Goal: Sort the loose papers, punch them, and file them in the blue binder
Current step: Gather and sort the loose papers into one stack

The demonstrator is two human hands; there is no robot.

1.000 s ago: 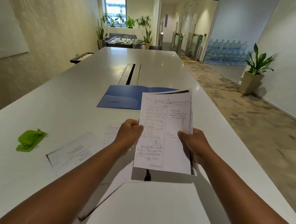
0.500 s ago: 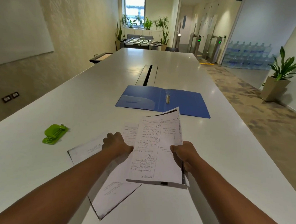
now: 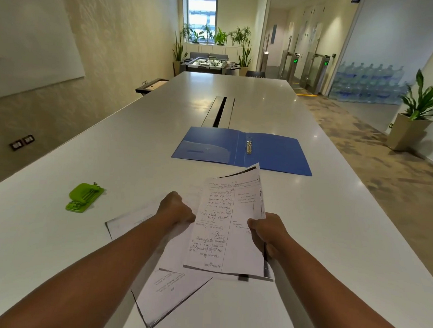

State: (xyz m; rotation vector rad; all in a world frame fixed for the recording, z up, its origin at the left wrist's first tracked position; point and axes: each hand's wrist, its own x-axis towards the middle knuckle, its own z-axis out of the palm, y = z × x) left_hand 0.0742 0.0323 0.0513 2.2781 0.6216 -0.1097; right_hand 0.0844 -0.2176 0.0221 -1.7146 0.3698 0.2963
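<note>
In the lower middle of the frame, both hands hold a thin stack of handwritten papers [image 3: 228, 227] lifted off the long, smooth white surface [image 3: 333, 220]. The left hand [image 3: 175, 210] has its grip clamped on the stack's left edge, fingers curled under and out of sight. The right hand [image 3: 263, 232] pinches the right edge, thumb on top of the sheet. The top page is white, ruled into two columns, with dark cursive ink on the left column and a grey photocopy border along its right and bottom edges.

Beneath the forearms, more loose sheets [image 3: 168, 294] lie flat on the surface, fanned at angles, printed with faint text and dark copier margins; one corner sticks out to the left below the left wrist.

Above the held stack, just past its top corner, the blue binder [image 3: 273, 154] lies open and flat, matte plastic, with a clear pocket on its left cover and a small metal ring mechanism [image 3: 249, 145] along the spine.

At the left of the frame, well apart from the papers, sits a glossy lime-green hole punch [image 3: 84, 197], rounded and lying flat. A dark rectangular cable slot [image 3: 219, 111] runs down the surface beyond the binder
</note>
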